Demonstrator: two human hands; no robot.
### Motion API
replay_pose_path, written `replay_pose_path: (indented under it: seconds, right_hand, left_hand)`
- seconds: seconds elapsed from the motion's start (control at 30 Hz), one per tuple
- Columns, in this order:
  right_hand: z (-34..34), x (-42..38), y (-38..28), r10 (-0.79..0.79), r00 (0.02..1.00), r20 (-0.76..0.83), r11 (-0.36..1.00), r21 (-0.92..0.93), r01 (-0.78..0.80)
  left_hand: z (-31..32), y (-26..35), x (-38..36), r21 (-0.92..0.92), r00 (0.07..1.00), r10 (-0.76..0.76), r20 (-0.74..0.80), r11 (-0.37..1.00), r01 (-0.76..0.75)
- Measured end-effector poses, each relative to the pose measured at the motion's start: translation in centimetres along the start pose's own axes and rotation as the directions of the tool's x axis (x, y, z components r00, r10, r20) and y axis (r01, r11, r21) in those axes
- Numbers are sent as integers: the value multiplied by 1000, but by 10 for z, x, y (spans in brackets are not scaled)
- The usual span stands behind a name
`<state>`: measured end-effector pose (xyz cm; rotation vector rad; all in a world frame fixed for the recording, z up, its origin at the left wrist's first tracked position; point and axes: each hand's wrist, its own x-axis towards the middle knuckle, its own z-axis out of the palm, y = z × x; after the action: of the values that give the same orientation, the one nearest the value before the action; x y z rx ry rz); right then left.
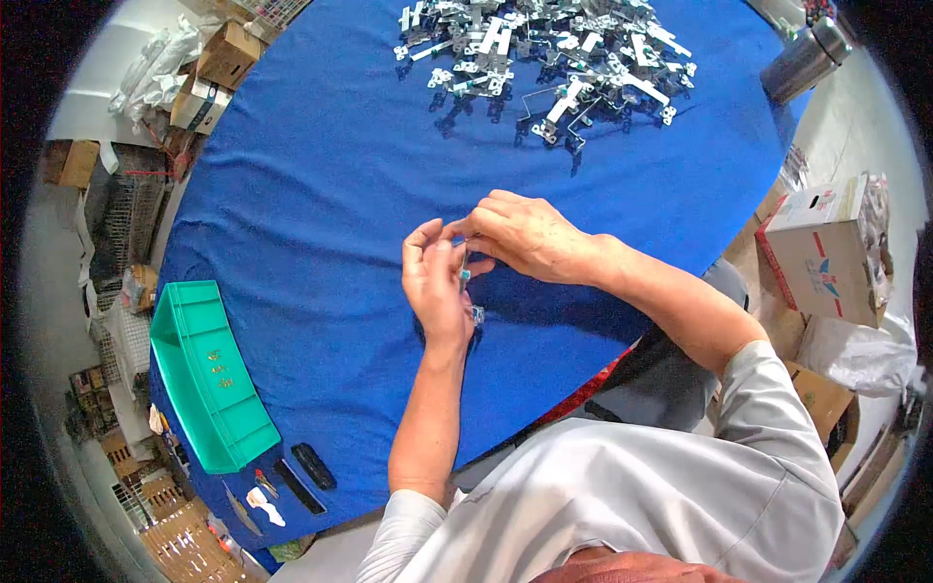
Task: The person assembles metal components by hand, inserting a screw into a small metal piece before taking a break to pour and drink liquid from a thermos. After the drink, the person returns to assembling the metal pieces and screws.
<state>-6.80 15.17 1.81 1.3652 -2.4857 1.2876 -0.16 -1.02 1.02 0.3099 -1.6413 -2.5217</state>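
Observation:
My left hand [434, 291] is closed around a small silver metal bracket [477, 314], whose plate end sticks out below the palm. A bit of green shows on the bracket between the fingers; most of it is hidden. My right hand [530, 236] comes in from the right, its thumb and fingers pinched together at the bracket's upper end, against the left fingertips. Whether a smaller part sits in that pinch I cannot make out. Beyond both hands lies a heap of similar silver metal brackets [573, 92], some with thin bent wires.
A blue cloth [330, 194] covers the table. To the left sits a green plastic tray [255, 420] with a few small brass-coloured pieces [221, 369]. Near it lie a black oblong object [313, 466] and small tools. A metal canister [807, 60] stands far right; cardboard boxes [821, 253] surround the table.

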Motion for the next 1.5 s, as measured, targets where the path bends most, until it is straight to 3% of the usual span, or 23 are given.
replay_pose_path:
  seconds: [0.03,0.07,0.1,0.13,0.17,0.27,0.3,0.33,0.4,0.43,0.47,0.53,0.6,0.67,0.97,1.1,1.27,1.5]
  right_hand:
    - [2,1,1,3,998,-61,1000,31,-1]
    - [3,1,2,9,992,-123,998,61,-1]
    - [2,2,1,7,993,-118,998,55,0]
    - [2,3,0,149,971,-185,985,109,-130]
    - [1,3,-1,290,926,-243,952,170,-254]
    - [-3,1,2,382,889,-253,913,254,-319]
    - [-3,1,1,408,884,-231,896,287,-338]
    - [-3,1,-1,404,886,-226,898,282,-338]
    - [-3,0,-5,391,920,-23,874,324,-363]
    - [-1,-2,-5,349,937,12,902,267,-339]
    - [0,-2,-5,347,938,15,902,268,-338]
    - [3,-3,-5,251,960,-124,955,191,-225]
    - [-2,-2,-6,231,962,-143,961,186,-203]
    - [-9,-1,-6,200,973,-115,966,190,-176]
    - [-9,0,1,156,962,-226,981,149,-125]
    - [-9,-1,-1,168,966,-195,981,131,-144]
    - [-8,-2,-6,170,972,-164,985,45,-165]
    - [-8,-4,-6,116,979,-169,992,-36,-123]
  left_hand:
    - [-1,1,1,-124,998,-65,15,990,66]
    - [0,1,0,-129,998,-63,15,989,65]
    - [2,2,0,-319,995,-72,61,944,88]
    - [4,2,0,-495,991,-73,108,861,117]
    - [6,2,0,-502,992,-70,109,857,116]
    - [15,-1,-2,-252,972,208,111,952,-175]
    - [18,-5,-3,-116,964,263,49,960,-256]
    - [15,-4,-3,-122,963,266,44,958,-259]
    - [6,0,-2,67,983,159,-89,986,-153]
    - [7,0,0,120,966,225,-130,970,-210]
    - [6,-2,1,121,965,225,-133,970,-209]
    - [1,-1,2,204,970,209,-124,962,-182]
    - [2,-5,1,202,968,196,-157,966,-163]
    - [-1,-8,2,86,971,207,-119,976,-198]
    - [3,-11,-1,197,970,231,-81,957,-211]
    - [10,-4,-5,242,982,176,-66,958,-155]
    - [10,-9,-6,280,969,246,-28,932,-229]
    - [5,-12,-5,134,981,153,-116,981,-137]
